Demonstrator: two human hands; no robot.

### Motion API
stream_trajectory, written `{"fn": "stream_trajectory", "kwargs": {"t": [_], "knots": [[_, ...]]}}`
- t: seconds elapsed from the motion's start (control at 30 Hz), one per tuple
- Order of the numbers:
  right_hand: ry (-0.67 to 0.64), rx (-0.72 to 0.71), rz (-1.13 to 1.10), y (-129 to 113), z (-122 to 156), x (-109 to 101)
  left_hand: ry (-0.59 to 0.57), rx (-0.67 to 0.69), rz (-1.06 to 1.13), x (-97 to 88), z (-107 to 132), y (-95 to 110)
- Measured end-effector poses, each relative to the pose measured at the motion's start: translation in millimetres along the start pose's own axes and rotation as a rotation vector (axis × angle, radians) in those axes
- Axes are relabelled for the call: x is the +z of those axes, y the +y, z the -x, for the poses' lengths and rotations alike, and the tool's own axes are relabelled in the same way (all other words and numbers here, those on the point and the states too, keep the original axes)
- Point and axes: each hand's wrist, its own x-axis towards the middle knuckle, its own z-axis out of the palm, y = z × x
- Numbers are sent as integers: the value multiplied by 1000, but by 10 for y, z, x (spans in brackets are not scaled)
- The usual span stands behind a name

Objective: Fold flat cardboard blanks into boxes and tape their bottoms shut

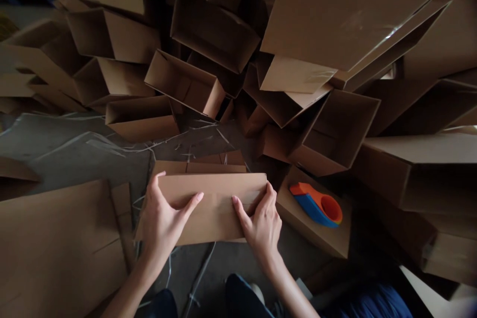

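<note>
A brown cardboard box [219, 226] is between my two hands, low in front of me. My left hand [162, 218] grips its left end, thumb lying on the near panel and fingers round the far left corner. On the opposite end, my right hand [261, 223] holds the box the same way, its thumb on the panel and its fingers at the right edge. The underside is out of sight. Just beyond it lie flat cardboard pieces [197, 165]. To the right, an orange and blue tape dispenser [316, 204] rests on a closed carton [335, 238].
Open cardboard boxes [186, 84] are heaped across the far side. Large cartons [383, 171] stack up on the right. A big flat cardboard sheet [59, 248] lies at the left. Loose white strapping [100, 143] is strewn over the grey floor [130, 164].
</note>
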Motion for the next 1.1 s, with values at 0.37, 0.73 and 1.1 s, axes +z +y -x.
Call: {"fn": "stream_trajectory", "kwargs": {"t": [0.37,0.73,1.1], "knots": [[19,-210,-52,-62,-146,-144,-36,-46,183,-57,63,-39],[-108,-531,36,-309,-343,-104,-125,-38,384,-29,26,-219],[-83,-526,128,-305,-305,-117,-496,78,501,-235,-211,-461]]}}
